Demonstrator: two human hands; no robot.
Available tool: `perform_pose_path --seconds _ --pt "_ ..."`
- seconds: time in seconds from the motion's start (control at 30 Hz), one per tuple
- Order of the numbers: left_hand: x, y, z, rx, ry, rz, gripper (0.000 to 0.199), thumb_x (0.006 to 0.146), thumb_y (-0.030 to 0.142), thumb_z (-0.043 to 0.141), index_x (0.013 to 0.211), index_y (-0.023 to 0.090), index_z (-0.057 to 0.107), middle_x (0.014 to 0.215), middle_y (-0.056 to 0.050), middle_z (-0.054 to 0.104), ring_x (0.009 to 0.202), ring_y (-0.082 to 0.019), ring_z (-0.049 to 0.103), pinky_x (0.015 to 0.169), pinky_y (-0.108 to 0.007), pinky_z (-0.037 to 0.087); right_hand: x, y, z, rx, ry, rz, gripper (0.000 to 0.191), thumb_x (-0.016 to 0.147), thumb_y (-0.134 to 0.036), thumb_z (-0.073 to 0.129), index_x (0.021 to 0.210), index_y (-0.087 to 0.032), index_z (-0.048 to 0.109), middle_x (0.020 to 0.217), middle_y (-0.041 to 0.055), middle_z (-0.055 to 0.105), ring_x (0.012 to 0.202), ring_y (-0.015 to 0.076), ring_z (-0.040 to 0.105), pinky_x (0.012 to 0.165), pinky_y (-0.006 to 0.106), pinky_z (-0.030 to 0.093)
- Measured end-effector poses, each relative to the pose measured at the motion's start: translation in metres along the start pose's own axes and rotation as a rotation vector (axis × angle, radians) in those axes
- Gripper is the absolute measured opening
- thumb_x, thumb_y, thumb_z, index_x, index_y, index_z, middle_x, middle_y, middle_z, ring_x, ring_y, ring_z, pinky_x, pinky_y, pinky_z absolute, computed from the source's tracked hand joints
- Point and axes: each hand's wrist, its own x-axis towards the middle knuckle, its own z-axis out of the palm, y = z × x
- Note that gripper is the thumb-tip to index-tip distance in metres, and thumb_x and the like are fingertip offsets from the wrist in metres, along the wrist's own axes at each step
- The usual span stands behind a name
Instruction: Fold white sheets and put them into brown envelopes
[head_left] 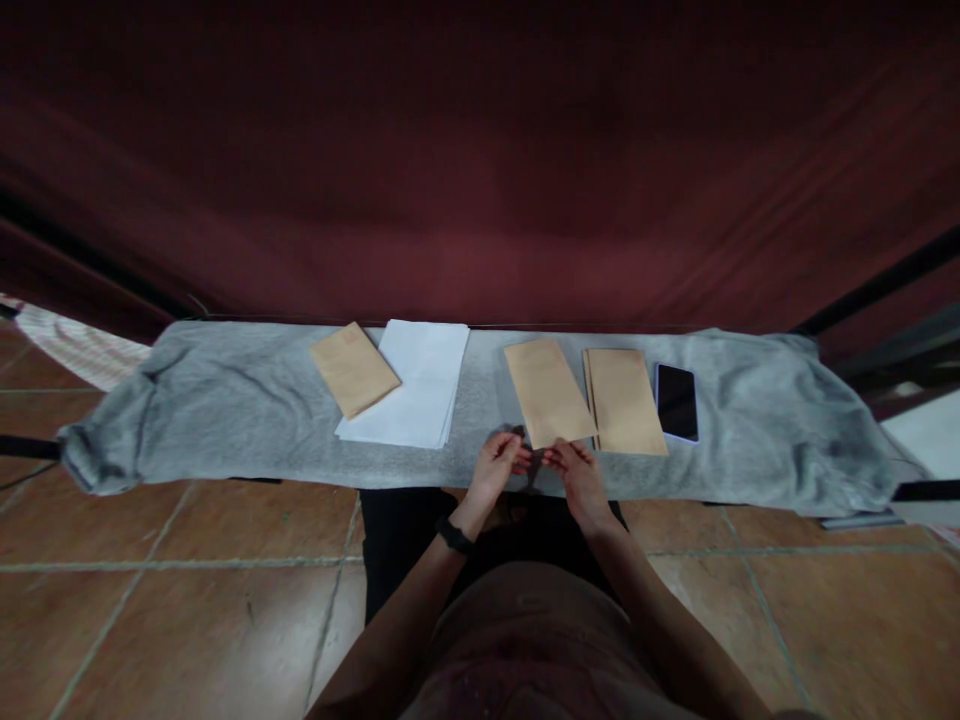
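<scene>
A brown paper envelope [551, 390] lies slightly tilted in front of me, its near edge reaching my hands. My right hand [576, 472] pinches that near edge between thumb and fingers. Beside the envelope's near left corner is my left hand [501, 462], its fingers loosely curled and a little apart, with nothing visible in them. A dark band [454, 535] circles my left wrist. Just to the right lies a small stack of brown envelopes [626, 400], partly touching the envelope under my right hand.
Farther left, another brown envelope [354, 368] overlaps a stack of white paper sheets [420, 385]. A phone [676, 402] with a dark screen lies at the right. Grey cloth [240, 410] covers the narrow surface. Dark red fabric [480, 180] hangs behind it.
</scene>
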Motion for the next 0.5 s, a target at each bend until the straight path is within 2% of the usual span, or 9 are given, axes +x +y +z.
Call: perform_pose_path --seconds 0.23,0.5 --pt "-0.001 -0.005 -0.005 -0.011 -0.031 0.018 0.032 0.081 0.048 0.073 0.089 0.018 0.067 0.075 -0.003 0.071 0.063 -0.016 0.069 0.06 -0.027 0.056 0.013 -0.026 -0.038 0.047 0.121 -0.108 0.036 0.062 -0.039 0.089 0.07 -0.022 0.057 0.066 -0.0043 0.069 0.065 0.0133 0.07 0.063 0.023 0.06" --pt "-0.004 -0.013 -0.008 0.011 -0.067 0.088 0.028 0.083 0.045 0.072 0.092 0.019 0.068 0.077 -0.003 0.071 0.066 -0.016 0.069 0.064 -0.029 0.058 0.018 -0.034 -0.08 0.07 0.228 -0.105 0.033 0.065 -0.032 0.089 0.072 -0.021 0.058 0.068 -0.0027 0.072 0.063 0.0125 0.072 0.062 0.022 0.061"
